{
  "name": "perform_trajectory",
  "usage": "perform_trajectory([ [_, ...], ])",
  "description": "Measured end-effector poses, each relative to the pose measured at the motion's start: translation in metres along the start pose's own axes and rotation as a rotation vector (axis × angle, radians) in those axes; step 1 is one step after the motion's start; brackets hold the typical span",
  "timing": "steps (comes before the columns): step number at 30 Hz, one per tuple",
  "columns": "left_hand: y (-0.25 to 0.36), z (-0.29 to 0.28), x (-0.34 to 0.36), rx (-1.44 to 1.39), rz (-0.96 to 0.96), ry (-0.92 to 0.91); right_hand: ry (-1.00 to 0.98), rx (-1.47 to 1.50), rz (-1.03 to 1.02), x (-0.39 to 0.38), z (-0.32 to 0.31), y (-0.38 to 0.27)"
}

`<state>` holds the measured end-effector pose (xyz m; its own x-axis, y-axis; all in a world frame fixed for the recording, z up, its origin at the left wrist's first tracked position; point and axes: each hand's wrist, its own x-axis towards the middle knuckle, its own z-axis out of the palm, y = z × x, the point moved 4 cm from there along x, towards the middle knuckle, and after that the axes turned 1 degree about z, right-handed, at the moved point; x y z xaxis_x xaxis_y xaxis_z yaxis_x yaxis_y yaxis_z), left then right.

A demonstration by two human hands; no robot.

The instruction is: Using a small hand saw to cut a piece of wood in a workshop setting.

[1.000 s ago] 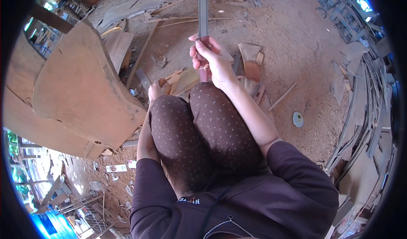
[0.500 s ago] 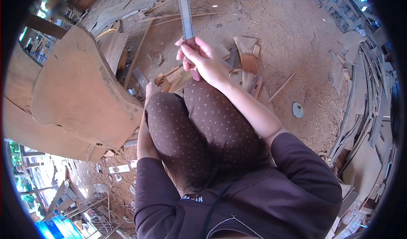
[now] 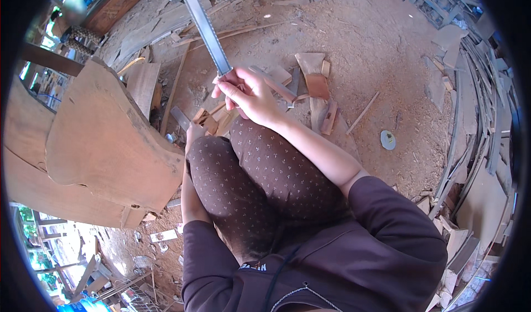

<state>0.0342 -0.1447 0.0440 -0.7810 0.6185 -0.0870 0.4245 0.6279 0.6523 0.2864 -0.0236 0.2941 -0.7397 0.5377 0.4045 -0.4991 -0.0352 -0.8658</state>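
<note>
My right hand (image 3: 243, 95) is closed around the brown handle of a long, narrow metal saw (image 3: 203, 27), held over my right knee. Its blade points up and to the left, and its edge looks finely toothed. My left hand (image 3: 196, 131) is low beside my left knee, mostly hidden by it. It is close to some small light wood pieces (image 3: 206, 120) and a grey flat strip (image 3: 180, 118); whether it grips any of them does not show.
A large curved wooden slab (image 3: 110, 135) stands at my left. Wood offcuts (image 3: 318, 85) lie ahead on the dirt floor, with a thin stick (image 3: 363, 113) and a round pale disc (image 3: 388, 140) to the right. Long strips (image 3: 467, 107) are piled at the far right.
The saw has tipped to the left, and my right hand has moved slightly left and down. The whole view has shifted a little. My left hand remains beside the knee.
</note>
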Motion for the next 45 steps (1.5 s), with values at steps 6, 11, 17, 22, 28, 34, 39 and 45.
perform_trajectory([
  [6, 0.102, -0.061, -0.01, -0.057, 0.125, -0.293, 0.031, 0.024, 0.051, -0.002, -0.01, 0.012],
  [11, 0.271, -0.161, -0.099, -0.914, 0.532, -0.41, 0.009, 0.051, 0.107, 0.002, 0.005, 0.006],
  [17, 0.309, -0.16, -0.113, -0.804, 0.503, 0.08, -0.036, 0.083, 0.161, 0.001, 0.013, 0.005],
  [22, 0.31, -0.154, -0.115, -0.773, 0.44, 0.141, -0.066, 0.01, 0.213, -0.003, 0.013, 0.006],
  [28, 0.305, -0.142, -0.112, -0.731, 0.413, 0.076, -0.021, 0.072, 0.195, -0.005, 0.008, 0.005],
  [34, 0.296, -0.139, -0.111, -0.728, 0.428, 0.049, 0.029, 0.005, 0.229, -0.003, 0.004, 0.007],
  [39, 0.293, -0.138, -0.109, -0.713, 0.42, 0.028, 0.017, 0.081, 0.268, -0.002, 0.004, 0.006],
  [45, 0.287, -0.136, -0.108, -0.763, 0.388, 0.013, -0.022, 0.082, 0.236, -0.002, 0.006, 0.007],
])
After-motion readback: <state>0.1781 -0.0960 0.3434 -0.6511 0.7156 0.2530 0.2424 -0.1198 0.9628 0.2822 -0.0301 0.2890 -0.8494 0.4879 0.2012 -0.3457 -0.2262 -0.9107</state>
